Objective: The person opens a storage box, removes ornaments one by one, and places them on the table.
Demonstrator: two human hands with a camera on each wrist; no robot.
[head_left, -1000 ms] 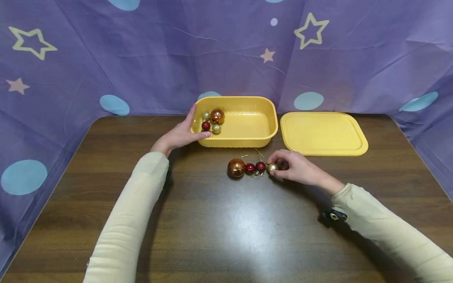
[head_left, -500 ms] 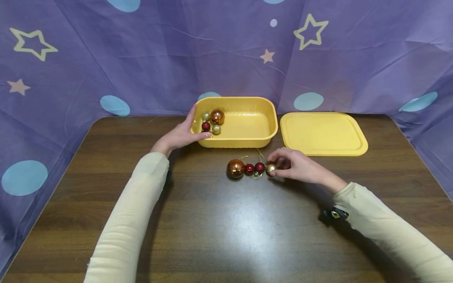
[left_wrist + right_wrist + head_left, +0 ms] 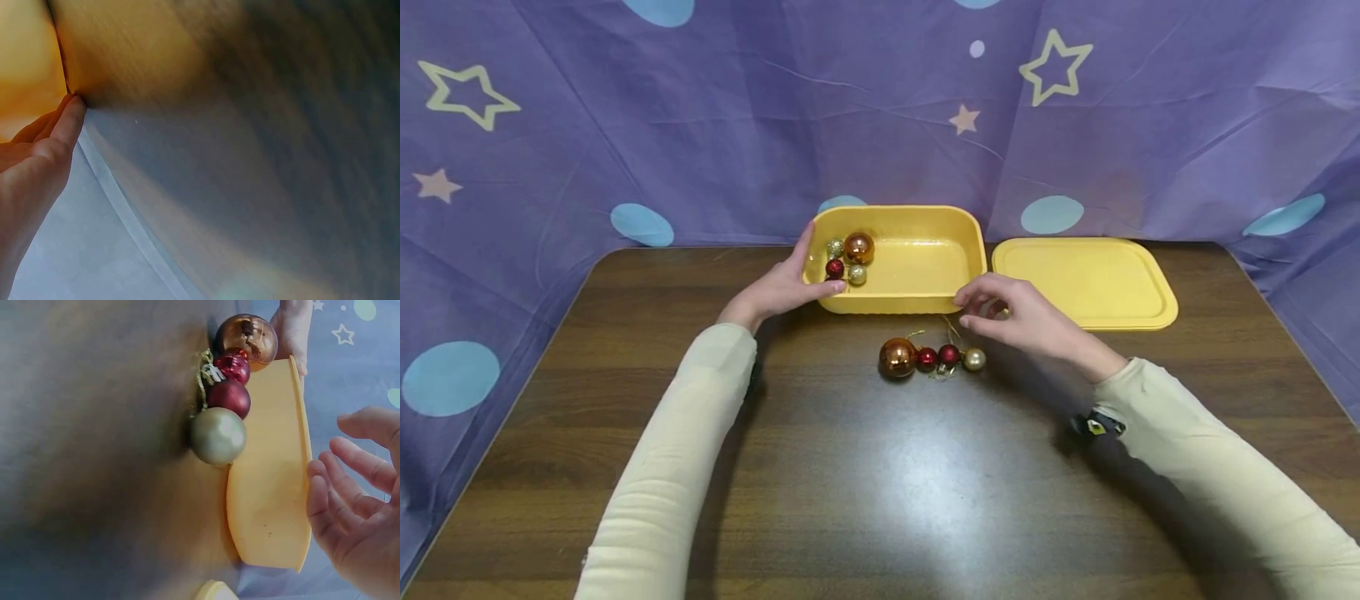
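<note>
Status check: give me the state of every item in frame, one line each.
yellow tub: lid off, four baubles in its left end.
yellow lid: flat on the table, right of the tub.
row of four baubles: loose on the table, untouched.
left hand: fingers straight against the tub's left end.
right hand: raised near the tub's front rim; wrist view shows its fingers relaxed, no grip on anything.

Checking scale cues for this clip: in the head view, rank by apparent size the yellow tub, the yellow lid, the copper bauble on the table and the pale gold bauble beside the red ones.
1. Yellow plastic tub and flat yellow lid: alike, unranked.
2. Shiny copper bauble.
3. Pale gold bauble.
</note>
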